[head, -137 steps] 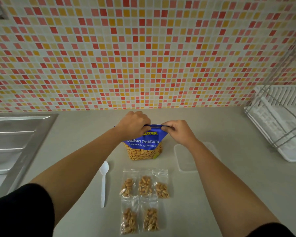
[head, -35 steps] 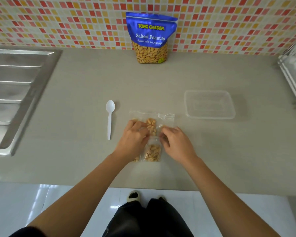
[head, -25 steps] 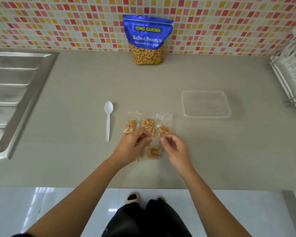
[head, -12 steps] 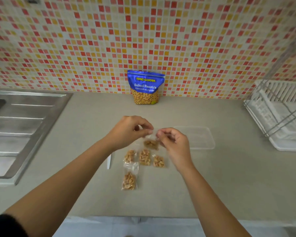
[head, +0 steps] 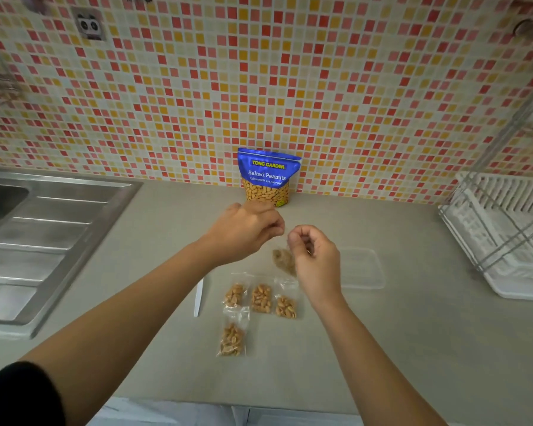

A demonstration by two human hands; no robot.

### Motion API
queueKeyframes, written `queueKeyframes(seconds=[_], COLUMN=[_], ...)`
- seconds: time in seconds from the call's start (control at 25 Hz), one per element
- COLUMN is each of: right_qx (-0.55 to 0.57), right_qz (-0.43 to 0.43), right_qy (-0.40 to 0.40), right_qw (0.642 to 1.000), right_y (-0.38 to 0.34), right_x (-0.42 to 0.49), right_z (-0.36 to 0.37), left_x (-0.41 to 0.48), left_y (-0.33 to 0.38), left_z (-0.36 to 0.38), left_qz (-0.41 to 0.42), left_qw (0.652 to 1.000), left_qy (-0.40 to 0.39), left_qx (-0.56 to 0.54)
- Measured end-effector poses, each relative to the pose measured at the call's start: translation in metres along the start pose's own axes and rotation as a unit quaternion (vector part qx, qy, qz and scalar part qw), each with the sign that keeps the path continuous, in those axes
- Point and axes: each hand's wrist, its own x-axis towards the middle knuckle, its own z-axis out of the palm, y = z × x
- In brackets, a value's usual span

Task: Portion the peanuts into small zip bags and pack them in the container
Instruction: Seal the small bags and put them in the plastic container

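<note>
From the head camera, both forearms reach forward over the grey counter, hands raised above it and close together. The left hand is turned palm down with its fingers curled and the tips bunched near the thumb; whether they pinch clear plastic cannot be told. The right hand has its fingers curled in, pinching the held zip bag, which hangs blurred at its thumb side, clear of the counter.

Below the hands lie four filled zip bags, three in a row and one nearer the person. The white spoon lies left of them, its bowl hidden by the left forearm. The clear container sits just right of the right hand. The peanut pouch stands upright against the tiled wall. A steel sink is at the left, a white dish rack at the right.

Half a second earlier the two hands' fingertips met over the bag's top; now a gap shows between them and the bag hangs by the right hand. The four bags on the counter and the pouch have not moved.
</note>
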Motion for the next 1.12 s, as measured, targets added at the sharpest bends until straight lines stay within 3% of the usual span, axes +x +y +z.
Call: queueKeyframes(seconds=[0.12, 0.28, 0.36, 0.44, 0.48, 0.6, 0.68, 0.76, 0.84, 0.92, 1.04, 1.12], right_qx=[0.009, -0.005, 0.002, 0.034, 0.064, 0.152, 0.147, 0.05, -0.098, -0.204, -0.283, -0.302], right_qz=[0.003, 0.008, 0.023, 0.065, 0.092, 0.164, 0.212, 0.237, 0.207, 0.156, 0.114, 0.106], right_qy=[0.005, -0.001, -0.006, -0.021, -0.028, -0.022, -0.007, 0.006, -0.019, -0.051, -0.063, -0.06], right_qw=[1.0, 1.0, 1.0, 0.997, 0.993, 0.975, 0.966, 0.97, 0.973, 0.965, 0.95, 0.945], right_y=[0.0, 0.001, 0.003, 0.008, 0.012, 0.039, 0.071, 0.104, 0.129, 0.143, 0.157, 0.161], right_x=[-0.007, -0.01, -0.01, -0.009, -0.009, -0.017, -0.028, -0.041, -0.054, -0.063, -0.069, -0.071], right_z=[0.0, 0.001, 0.0, -0.004, -0.006, -0.009, -0.009, -0.009, -0.006, -0.002, 0.004, 0.006], left_x=[-0.007, -0.009, -0.013, -0.024, -0.034, -0.069, -0.093, -0.114, -0.133, -0.142, -0.144, -0.144], left_y=[-0.009, -0.021, -0.02, -0.011, -0.004, 0.025, 0.042, 0.058, 0.07, 0.082, 0.089, 0.09], left_z=[0.008, 0.013, 0.014, 0.017, 0.022, 0.051, 0.077, 0.103, 0.125, 0.138, 0.148, 0.148], left_qz=[0.044, 0.082, 0.054, -0.076, -0.155, -0.312, -0.396, -0.485, -0.527, -0.516, -0.447, -0.395], left_qw=[0.991, 0.983, 0.995, 0.986, 0.952, 0.791, 0.708, 0.678, 0.726, 0.778, 0.862, 0.9], left_qy=[0.038, 0.059, 0.048, 0.004, -0.025, -0.071, -0.056, -0.051, -0.084, -0.108, -0.123, -0.12], left_qx=[0.118, 0.152, 0.066, -0.149, -0.264, -0.522, -0.582, -0.55, -0.434, -0.342, -0.206, -0.143])
